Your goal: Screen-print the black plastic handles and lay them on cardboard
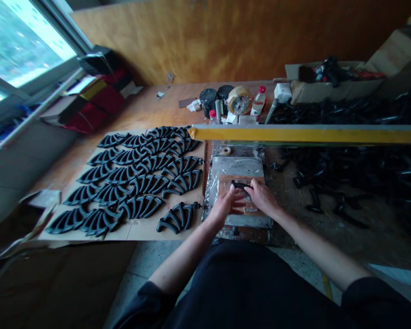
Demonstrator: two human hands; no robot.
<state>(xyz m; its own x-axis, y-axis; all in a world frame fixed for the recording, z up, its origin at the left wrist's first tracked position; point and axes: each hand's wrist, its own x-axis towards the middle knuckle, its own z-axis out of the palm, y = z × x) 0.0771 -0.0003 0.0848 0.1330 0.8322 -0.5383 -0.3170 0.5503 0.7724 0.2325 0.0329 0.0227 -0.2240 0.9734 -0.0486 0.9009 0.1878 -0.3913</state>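
A black curved handle-like part [240,185] is held level between my two hands, over a wooden block [226,181] on a metal plate [238,165]. My left hand [226,204] has its thumb against the part's left end, with its fingers reaching forward beneath it. The right end is gripped by my right hand [263,196], thumb and fingers closed around it. Similar black parts [147,183] lie in neat fanned rows on a cardboard sheet [137,229] to the left. More black parts [349,201] are heaped loosely on the right.
A yellow bar [294,135] crosses above the bench beyond my hands. Behind it stand dark jars [208,101], a wide tape roll [239,100] and a red-capped bottle [259,101]. A cardboard box [335,91] sits at the back right; red binders [89,114] lie by the window.
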